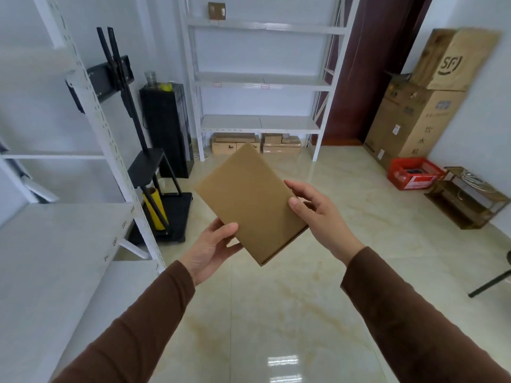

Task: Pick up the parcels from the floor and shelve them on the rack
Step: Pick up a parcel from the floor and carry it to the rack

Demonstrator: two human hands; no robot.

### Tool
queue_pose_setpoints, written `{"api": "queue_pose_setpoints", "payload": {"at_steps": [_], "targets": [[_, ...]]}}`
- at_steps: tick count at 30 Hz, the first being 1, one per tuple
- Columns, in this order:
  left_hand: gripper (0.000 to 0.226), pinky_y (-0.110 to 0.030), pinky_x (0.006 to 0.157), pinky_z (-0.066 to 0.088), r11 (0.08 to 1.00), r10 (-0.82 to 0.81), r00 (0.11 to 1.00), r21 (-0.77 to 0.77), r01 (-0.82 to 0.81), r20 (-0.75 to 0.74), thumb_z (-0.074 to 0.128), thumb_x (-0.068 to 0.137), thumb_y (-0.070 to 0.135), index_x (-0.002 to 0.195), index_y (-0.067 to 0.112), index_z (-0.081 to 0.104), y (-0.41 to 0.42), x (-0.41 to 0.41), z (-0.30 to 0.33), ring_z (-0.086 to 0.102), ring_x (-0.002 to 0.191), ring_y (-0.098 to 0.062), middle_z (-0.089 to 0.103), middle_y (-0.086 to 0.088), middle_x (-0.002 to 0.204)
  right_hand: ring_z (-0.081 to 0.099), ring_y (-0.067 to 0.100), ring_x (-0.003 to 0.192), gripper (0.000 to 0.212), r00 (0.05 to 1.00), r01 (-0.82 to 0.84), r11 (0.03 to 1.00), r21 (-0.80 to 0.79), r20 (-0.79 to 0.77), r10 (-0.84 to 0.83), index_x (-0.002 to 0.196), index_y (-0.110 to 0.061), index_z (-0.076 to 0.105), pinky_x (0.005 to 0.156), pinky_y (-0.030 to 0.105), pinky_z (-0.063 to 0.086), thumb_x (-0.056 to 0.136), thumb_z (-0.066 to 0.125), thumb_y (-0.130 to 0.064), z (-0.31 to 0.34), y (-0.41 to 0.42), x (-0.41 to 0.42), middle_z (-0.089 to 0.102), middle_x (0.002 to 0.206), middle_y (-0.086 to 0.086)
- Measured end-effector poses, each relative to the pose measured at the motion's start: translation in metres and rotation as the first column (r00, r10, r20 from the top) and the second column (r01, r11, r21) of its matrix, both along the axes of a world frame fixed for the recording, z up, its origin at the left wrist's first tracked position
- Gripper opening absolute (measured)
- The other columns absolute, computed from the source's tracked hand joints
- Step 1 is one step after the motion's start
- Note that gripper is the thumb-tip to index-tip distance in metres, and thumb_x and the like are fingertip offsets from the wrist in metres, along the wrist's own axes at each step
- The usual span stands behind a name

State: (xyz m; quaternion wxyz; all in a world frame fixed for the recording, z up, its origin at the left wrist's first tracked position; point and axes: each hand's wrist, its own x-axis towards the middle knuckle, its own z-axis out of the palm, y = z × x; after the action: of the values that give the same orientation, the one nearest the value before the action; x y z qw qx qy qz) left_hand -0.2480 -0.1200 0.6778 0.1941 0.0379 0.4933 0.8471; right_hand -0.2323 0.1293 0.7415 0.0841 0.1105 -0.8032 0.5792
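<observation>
Brown sleeves [143,322] reach in from the bottom edge, one on each arm. Both hands hold one flat brown parcel [250,203] in the air above the floor [276,313], well off any shelf. The left hand [211,248] grips the parcel's near left edge, thumb lying on its top face and fingers hidden beneath. The right hand [318,214] clasps the right edge, thumb on the top face, fingers curled round the side. The parcel is tilted, its far corner pointing away and up, its near corner hanging between the two wrists.

To the left stands a white rack [83,217]; its bare shelf runs along the left edge of the view, just beside the left arm. Behind that rack's front post stands a black stand [154,172] with a yellow roll [154,211] leaning at its base, and a black cabinet [166,128] further back.

Against the far wall stands a second rack [260,81], with a small brown item on its top shelf. Several boxes [254,143] sit on the floor beneath its lowest shelf, partly hidden by the parcel's far corner.

Along the right wall are tall cartons [420,106], stacked, then a red crate [414,172] on the floor, then a low wooden rack [467,197] nearer the right edge.
</observation>
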Motion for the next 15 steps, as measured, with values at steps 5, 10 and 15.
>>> {"api": "queue_pose_setpoints", "payload": {"at_steps": [5,10,15], "targets": [[0.095,-0.044,0.110,0.048,0.969,-0.005,0.970,-0.242,-0.056,-0.244,0.088,0.065,0.015,0.146,0.031,0.040,-0.010,-0.070,0.009,0.049,0.140,-0.023,0.053,-0.004,0.148,0.068,0.008,0.114,0.032,0.989,0.125,0.986,-0.109,0.088,-0.116,0.124,-0.023,0.072,0.093,0.019,0.052,0.108,0.049,-0.037,0.012,-0.008,-0.048,0.075,0.125,-0.003],[0.122,-0.034,0.118,0.034,0.860,-0.059,0.895,-0.477,-0.179,-0.442,0.092,0.060,0.012,0.155,0.041,0.021,-0.011,-0.136,0.016,0.034,0.144,0.002,0.035,0.012,0.156,0.066,-0.002,0.116,0.045,0.962,0.197,0.959,-0.204,0.231,-0.149,0.116,-0.038,0.072,0.107,0.032,0.047,0.107,0.031,-0.056,0.016,-0.008,-0.111,0.075,0.117,-0.021],[0.119,-0.034,0.115,0.039,0.637,-0.236,0.694,-0.648,-0.418,-0.680,0.091,0.066,0.019,0.156,0.040,0.015,-0.009,-0.217,0.031,0.038,0.143,-0.014,0.030,0.006,0.157,0.059,0.008,0.130,0.073,0.940,0.173,0.953,-0.249,0.330,-0.084,0.149,-0.037,0.051,0.108,0.037,0.051,0.092,0.034,-0.078,0.007,0.004,-0.195,0.059,0.147,-0.009]]}}
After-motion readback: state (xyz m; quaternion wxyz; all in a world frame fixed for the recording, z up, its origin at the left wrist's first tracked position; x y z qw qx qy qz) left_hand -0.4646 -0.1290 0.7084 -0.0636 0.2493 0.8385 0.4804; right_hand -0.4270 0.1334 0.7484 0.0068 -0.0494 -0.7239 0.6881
